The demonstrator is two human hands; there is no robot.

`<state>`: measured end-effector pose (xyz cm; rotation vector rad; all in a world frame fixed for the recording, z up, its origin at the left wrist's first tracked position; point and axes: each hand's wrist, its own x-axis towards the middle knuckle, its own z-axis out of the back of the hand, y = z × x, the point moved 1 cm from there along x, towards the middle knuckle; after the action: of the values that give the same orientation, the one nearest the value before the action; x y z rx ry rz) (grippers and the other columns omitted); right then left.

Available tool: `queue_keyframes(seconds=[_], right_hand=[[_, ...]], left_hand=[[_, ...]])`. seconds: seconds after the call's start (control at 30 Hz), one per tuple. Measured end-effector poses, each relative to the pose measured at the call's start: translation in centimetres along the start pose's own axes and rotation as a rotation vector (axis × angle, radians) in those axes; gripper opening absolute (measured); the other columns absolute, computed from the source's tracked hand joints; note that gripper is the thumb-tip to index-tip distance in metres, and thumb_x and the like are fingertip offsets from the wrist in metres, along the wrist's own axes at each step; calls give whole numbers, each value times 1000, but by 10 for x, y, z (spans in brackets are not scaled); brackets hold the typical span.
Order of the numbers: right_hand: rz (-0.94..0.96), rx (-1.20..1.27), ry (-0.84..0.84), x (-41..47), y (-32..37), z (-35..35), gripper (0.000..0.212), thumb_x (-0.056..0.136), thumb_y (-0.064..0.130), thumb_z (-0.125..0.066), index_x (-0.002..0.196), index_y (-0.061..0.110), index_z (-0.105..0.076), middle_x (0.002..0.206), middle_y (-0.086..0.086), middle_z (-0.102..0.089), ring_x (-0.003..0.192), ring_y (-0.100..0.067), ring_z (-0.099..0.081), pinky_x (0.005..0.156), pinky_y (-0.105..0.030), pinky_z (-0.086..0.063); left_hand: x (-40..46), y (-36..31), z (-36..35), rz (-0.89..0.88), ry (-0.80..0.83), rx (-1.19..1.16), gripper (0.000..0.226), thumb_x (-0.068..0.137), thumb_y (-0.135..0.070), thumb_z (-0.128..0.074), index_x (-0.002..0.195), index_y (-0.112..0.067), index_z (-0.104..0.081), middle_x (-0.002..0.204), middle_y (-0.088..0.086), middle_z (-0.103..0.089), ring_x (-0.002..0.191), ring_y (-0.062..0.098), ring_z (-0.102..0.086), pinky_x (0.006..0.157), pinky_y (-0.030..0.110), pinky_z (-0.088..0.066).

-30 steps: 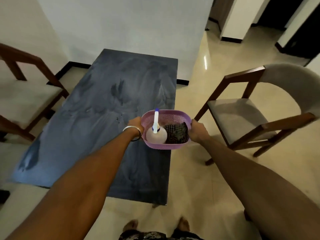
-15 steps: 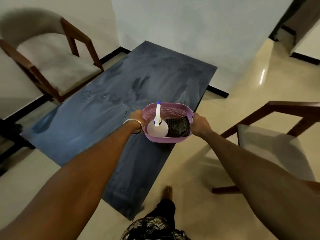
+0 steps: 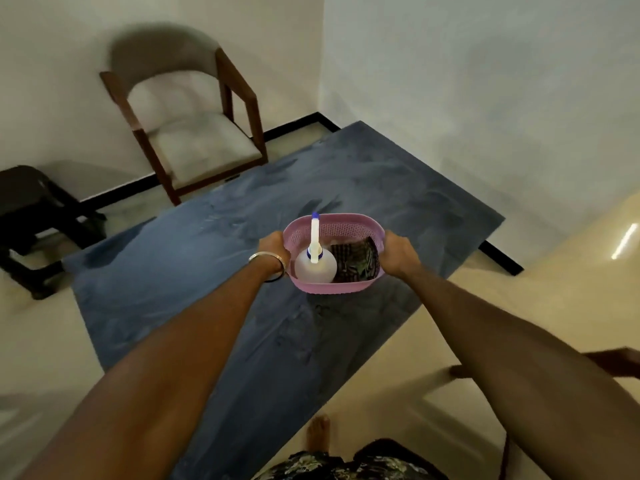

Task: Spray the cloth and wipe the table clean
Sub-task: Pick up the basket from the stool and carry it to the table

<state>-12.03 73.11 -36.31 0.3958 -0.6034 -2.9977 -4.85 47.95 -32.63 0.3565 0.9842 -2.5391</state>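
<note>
A pink basket (image 3: pixel 360 227) is gripped at 9 o'clock by the left hand (image 3: pixel 273 247) and at 3 o'clock by the right hand (image 3: pixel 398 252), above the blue table (image 3: pixel 180 271); inside, the spray bottle (image 3: pixel 315 266) stands at 9 o'clock of the cloth (image 3: pixel 356 263).

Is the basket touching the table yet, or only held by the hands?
Cannot tell. In the head view the left hand and right hand grip the pink basket at its ends over the table, but no contact or gap under it shows plainly.
</note>
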Motion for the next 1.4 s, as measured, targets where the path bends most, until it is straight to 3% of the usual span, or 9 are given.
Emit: queue_keyframes(seconds=[0.37,0.6,0.9,1.07,1.4], right_hand=[[356,-106,172,171,78,-3,30,97,17,-54,122,1,-55,117,-21,-65,104,-39,-63,80,-43,-51],[528,-137,282,252,119,-10,33,96,19,-56,125,5,-54,120,-19,-65,105,-37,-63,77,-39,-48],[585,-99,335,302,135,-25,31,96,20,-63,124,9,-57,114,-10,-66,94,-23,-64,63,-24,-44],[565,-99,334,312,142,-28,26,96,15,-60,120,6,-57,113,-15,-67,98,-29,-65,68,-30,-47],[536,-103,337,307,148,-24,38,98,9,-55,134,2,-46,120,-19,-64,106,-33,-65,68,-30,-46]], left_hand=[[82,3,30,300,-187,-129,43,84,-19,-73,122,-7,-58,118,18,-64,103,35,-63,87,48,-56],[127,-1,41,508,-310,-250,41,83,-17,-73,120,-8,-57,117,17,-63,103,35,-62,87,49,-56],[173,11,39,607,-370,-331,37,86,-21,-69,119,-9,-57,119,17,-63,104,34,-62,88,50,-55],[183,13,40,621,-364,-297,36,84,-19,-71,116,-11,-58,116,15,-64,102,32,-62,87,49,-56],[190,12,40,582,-389,-253,31,94,-25,-59,120,-8,-57,121,17,-62,105,33,-61,91,47,-54]])
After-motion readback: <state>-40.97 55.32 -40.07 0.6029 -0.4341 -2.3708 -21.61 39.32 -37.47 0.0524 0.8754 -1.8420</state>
